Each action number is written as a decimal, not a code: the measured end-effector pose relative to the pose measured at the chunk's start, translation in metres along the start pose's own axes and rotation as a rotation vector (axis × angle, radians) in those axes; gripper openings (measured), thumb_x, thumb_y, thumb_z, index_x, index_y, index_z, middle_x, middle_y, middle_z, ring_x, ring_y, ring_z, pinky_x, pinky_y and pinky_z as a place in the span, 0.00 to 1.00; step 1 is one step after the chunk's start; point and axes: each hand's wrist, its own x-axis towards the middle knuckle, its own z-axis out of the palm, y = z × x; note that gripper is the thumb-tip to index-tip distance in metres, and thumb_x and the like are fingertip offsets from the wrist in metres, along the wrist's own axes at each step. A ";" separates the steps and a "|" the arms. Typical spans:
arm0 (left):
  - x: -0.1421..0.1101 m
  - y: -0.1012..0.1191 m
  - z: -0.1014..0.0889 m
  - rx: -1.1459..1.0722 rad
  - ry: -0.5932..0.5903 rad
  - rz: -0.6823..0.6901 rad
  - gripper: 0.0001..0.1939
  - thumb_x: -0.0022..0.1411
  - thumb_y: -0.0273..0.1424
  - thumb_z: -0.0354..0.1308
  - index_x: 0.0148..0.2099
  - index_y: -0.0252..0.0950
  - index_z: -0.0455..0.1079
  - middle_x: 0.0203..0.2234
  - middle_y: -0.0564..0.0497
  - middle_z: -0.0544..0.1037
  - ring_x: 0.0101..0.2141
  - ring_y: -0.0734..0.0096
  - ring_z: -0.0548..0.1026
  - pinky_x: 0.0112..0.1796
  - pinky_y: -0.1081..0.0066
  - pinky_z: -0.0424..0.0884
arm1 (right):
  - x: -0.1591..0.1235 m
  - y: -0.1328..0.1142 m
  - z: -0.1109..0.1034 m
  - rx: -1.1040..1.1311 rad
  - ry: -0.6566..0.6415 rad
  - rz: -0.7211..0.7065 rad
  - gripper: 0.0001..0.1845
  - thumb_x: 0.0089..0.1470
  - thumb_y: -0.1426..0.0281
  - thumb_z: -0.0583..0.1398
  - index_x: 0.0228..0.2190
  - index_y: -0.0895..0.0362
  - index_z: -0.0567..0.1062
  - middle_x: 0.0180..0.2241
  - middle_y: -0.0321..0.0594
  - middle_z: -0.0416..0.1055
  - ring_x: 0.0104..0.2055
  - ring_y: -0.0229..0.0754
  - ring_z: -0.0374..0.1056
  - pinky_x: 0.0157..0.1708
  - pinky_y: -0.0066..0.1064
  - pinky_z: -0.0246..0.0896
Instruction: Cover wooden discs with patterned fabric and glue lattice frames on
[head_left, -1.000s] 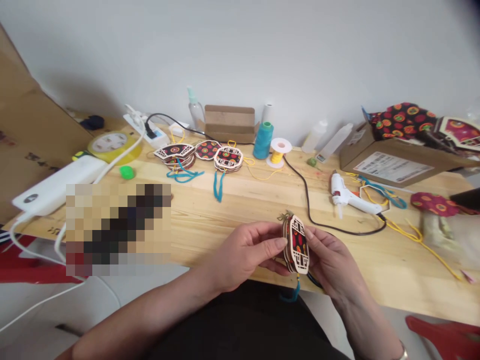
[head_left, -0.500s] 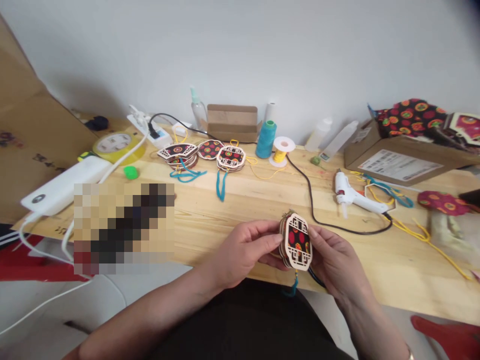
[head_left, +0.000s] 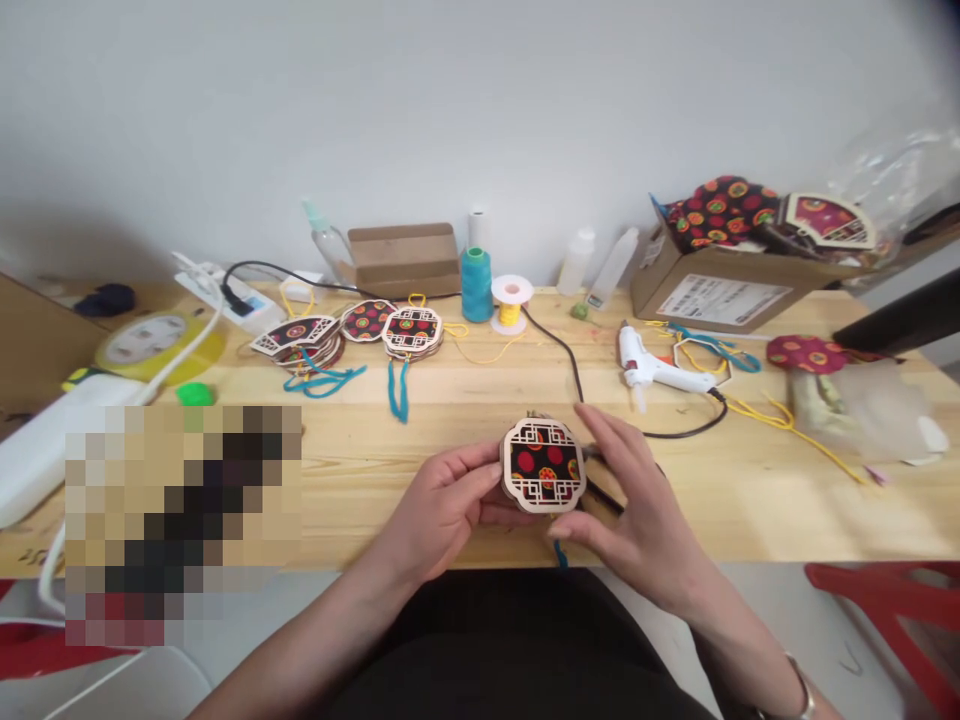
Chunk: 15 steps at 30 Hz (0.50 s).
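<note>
My left hand [head_left: 456,505] grips a layered wooden ornament [head_left: 544,465] by its left edge, thumb on the front. The ornament has a pale lattice frame over dark patterned fabric with red and orange spots, and its front faces up toward me. A short blue tassel [head_left: 560,553] hangs below it. Beside its right edge is my right hand [head_left: 626,500], open, with thumb and fingers spread apart. Behind lie a similar lattice ornament [head_left: 412,332] with blue cords, a round fabric piece [head_left: 367,320] and a fan-shaped ornament [head_left: 298,340].
A white glue gun [head_left: 664,372] with a black cable lies to the right, near a cardboard box [head_left: 712,290] holding fabric pieces. Blue thread [head_left: 477,288] and a yellow cord spool [head_left: 511,305] stand at the back. Yellow tape [head_left: 161,345] and a power strip [head_left: 251,305] are left.
My right hand has let go of the ornament's right edge and spread open. The ornament has turned flatter toward me in my left hand. The view has shifted to the right.
</note>
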 end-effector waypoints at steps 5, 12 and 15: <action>0.001 -0.001 0.002 0.000 -0.004 -0.018 0.15 0.62 0.27 0.55 0.51 0.35 0.73 0.41 0.42 0.80 0.37 0.61 0.79 0.39 0.60 0.75 | 0.000 -0.005 -0.001 -0.196 -0.111 -0.139 0.52 0.43 0.54 0.67 0.63 0.49 0.48 0.61 0.46 0.55 0.63 0.56 0.47 0.59 0.54 0.52; 0.001 -0.002 0.004 0.008 0.002 -0.012 0.15 0.62 0.28 0.56 0.51 0.35 0.73 0.41 0.41 0.80 0.36 0.61 0.79 0.38 0.62 0.75 | 0.002 -0.006 0.000 -0.165 -0.125 -0.102 0.45 0.48 0.62 0.65 0.62 0.50 0.51 0.59 0.46 0.57 0.61 0.52 0.50 0.58 0.50 0.55; 0.001 -0.002 0.005 0.006 -0.004 -0.011 0.15 0.62 0.28 0.56 0.50 0.34 0.73 0.39 0.41 0.80 0.35 0.62 0.79 0.37 0.63 0.76 | 0.001 -0.006 0.000 -0.095 -0.130 -0.071 0.42 0.49 0.64 0.64 0.61 0.49 0.52 0.59 0.46 0.56 0.61 0.52 0.52 0.57 0.50 0.57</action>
